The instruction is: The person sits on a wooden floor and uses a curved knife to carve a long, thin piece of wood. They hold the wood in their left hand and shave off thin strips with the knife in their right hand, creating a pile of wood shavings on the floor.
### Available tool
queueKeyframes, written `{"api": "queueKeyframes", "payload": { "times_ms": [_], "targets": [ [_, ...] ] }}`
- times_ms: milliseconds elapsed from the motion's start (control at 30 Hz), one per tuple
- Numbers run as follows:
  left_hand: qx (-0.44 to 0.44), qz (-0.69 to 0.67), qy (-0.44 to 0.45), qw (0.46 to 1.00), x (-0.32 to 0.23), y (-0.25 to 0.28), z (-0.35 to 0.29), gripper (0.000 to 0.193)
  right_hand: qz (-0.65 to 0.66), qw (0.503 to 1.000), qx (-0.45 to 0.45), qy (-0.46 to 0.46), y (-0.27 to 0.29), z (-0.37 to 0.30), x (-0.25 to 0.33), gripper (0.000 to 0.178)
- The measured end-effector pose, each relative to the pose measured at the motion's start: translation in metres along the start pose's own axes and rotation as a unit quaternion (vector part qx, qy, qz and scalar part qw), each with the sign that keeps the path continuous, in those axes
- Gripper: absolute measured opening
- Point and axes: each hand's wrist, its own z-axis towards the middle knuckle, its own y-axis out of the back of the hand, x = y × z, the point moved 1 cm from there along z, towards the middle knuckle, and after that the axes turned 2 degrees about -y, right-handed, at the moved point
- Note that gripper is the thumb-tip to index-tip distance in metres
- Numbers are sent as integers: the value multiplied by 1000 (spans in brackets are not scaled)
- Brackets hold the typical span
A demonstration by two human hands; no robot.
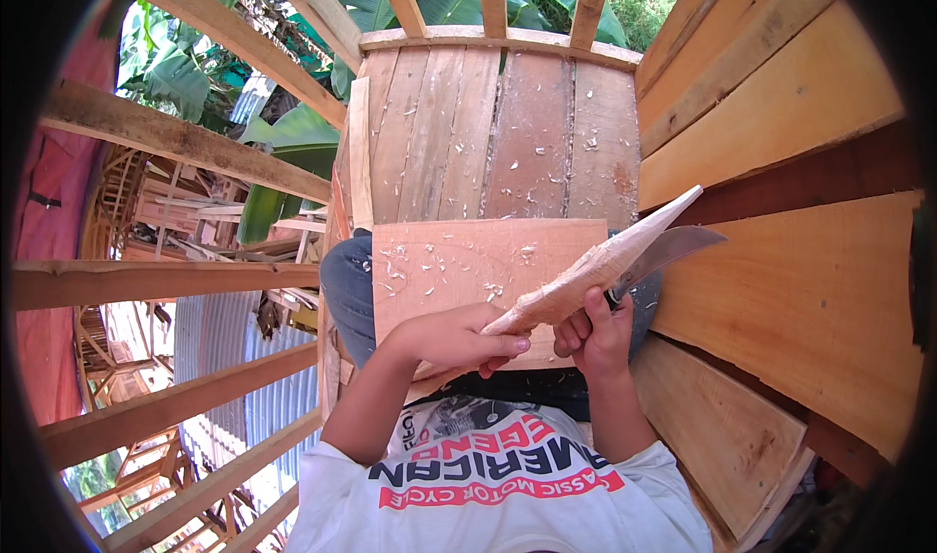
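Note:
My left hand point(464, 338) is closed around the lower part of a long piece of pale wood point(576, 289), which slants up to the right and narrows to a point. In my right hand point(597, 336) is the dark handle of a knife point(669, 253) with a broad, curved blade. The blade lies along the right side of the wood, close to it; whether its edge touches cannot be told. Beneath both hands a flat wooden board point(429, 260) rests across my lap, with curled shavings scattered on it. The wood's lower end passes behind my left wrist.
A plank floor point(527, 133) sprinkled with shavings stretches ahead of my knees. Slatted wooden rails point(185, 285) stand along the left, and wide planks point(781, 289) form the right side. Outside the rails are corrugated metal sheets point(210, 358), stacked timber and large green leaves.

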Motion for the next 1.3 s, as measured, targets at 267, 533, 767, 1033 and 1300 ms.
{"api": "queueKeyframes", "payload": {
  "times_ms": [267, 533, 767, 1033, 1300],
  "targets": [
    [-22, -169, -40, 985, 2, 9, -43, 36, -49, 995, 81, -8, 1, 5, -1, 38],
    [27, -331, 39, 942, 82, 3, -78, 53, -179, 975, 93, -91, -5, 2, -13, 35],
    [-69, -239, 35, 968, 97, -24, -59, 40, -169, 977, 26, -126, -16, -2, -26, 34],
    [-374, 224, 26, 900, 58, -60, -63, 51, -121, 986, 2, -116, -17, 0, -29, 29],
    [-459, 149, 54, 874, 79, -59, -90, 46, -410, 900, 134, -67, -6, 8, -25, 40]
  ]
}}
